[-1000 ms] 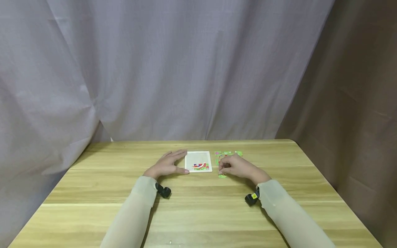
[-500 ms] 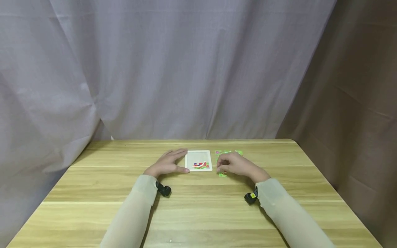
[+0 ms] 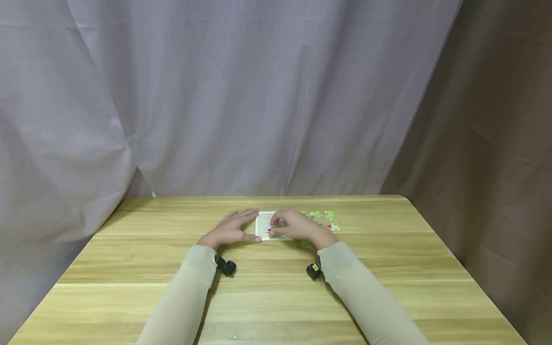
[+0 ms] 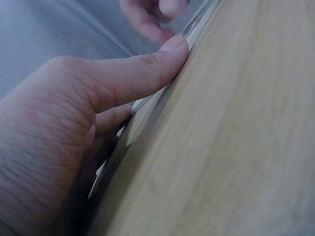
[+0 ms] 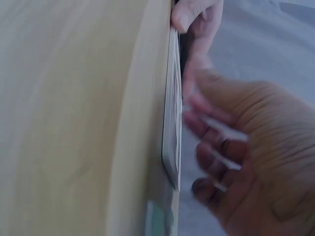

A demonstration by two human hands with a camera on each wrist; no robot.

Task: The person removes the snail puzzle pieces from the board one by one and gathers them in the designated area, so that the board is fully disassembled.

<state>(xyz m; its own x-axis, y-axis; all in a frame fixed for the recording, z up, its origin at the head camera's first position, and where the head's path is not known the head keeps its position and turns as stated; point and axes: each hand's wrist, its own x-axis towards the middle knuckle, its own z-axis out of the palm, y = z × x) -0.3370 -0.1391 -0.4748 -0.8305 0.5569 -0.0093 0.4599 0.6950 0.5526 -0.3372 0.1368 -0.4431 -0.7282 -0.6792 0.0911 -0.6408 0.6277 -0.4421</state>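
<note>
A white-rimmed square puzzle tray (image 3: 264,221) lies flat near the back of the table, with some red, blue and green picture pieces in its lower part. My left hand (image 3: 230,229) rests along its left side, fingers extended to the far corner and thumb to the near corner. In the left wrist view the thumb (image 4: 162,64) presses the tray's edge. My right hand (image 3: 297,224) is over the tray, thumb and forefinger bent together in a pinch low over its pieces. The puzzle piece at those fingertips is mostly hidden; the right wrist view is blurred.
Several loose green and red puzzle pieces (image 3: 330,215) lie right of the tray, partly covered by the right hand. The wooden table (image 3: 267,297) ends at a back edge against a grey curtain (image 3: 215,96). A brown curtain (image 3: 483,143) hangs at the right.
My right hand has moved left from the loose pieces to over the tray, uncovering some of those pieces. The left hand stays at the tray's left side.
</note>
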